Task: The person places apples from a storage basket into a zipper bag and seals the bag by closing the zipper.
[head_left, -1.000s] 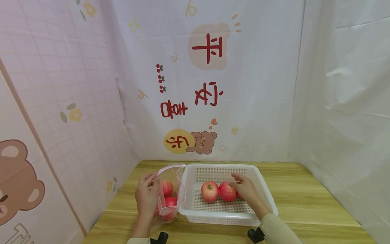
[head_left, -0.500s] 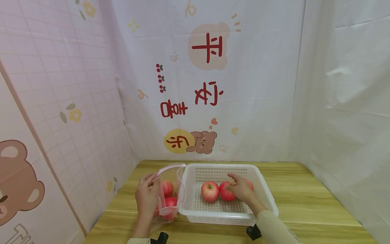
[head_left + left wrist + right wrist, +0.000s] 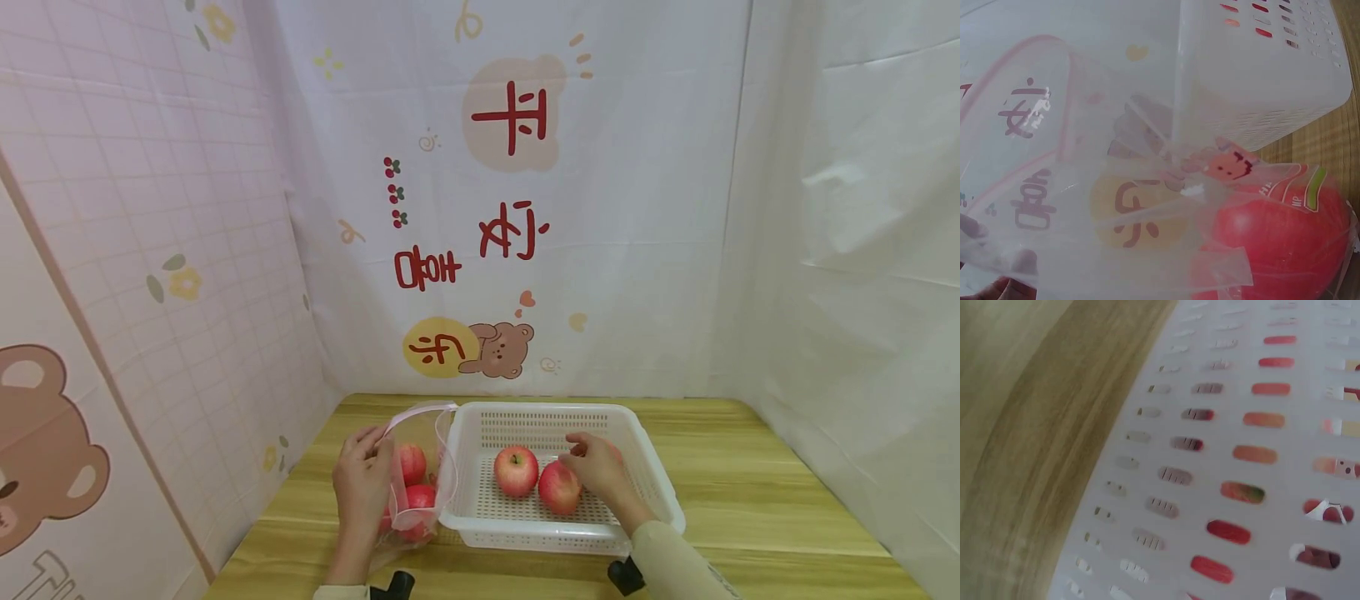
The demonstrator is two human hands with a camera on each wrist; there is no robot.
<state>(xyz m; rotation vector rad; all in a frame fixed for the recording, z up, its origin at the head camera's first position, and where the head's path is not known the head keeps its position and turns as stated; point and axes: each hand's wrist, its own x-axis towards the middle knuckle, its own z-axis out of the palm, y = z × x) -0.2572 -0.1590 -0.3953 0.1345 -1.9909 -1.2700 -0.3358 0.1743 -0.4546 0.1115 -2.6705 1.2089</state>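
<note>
Left hand (image 3: 362, 471) pinches the bag (image 3: 424, 478) toward the surface's (image 3: 750, 500) left edge; right hand (image 3: 600, 471) sits nearest the apple (image 3: 558, 490), just leftward; whether it grips, we can't tell.

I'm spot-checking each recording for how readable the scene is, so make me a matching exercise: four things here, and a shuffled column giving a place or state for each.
Things
1. left hand
2. right hand
3. plastic bag
4. white basket

Places and states
A. see-through, with red apples inside
B. slotted, standing on the wooden table
C. holding a pink-trimmed, see-through edge
D. at the basket's inside, close to a loose apple

Right pairs
1-C, 2-D, 3-A, 4-B
</note>
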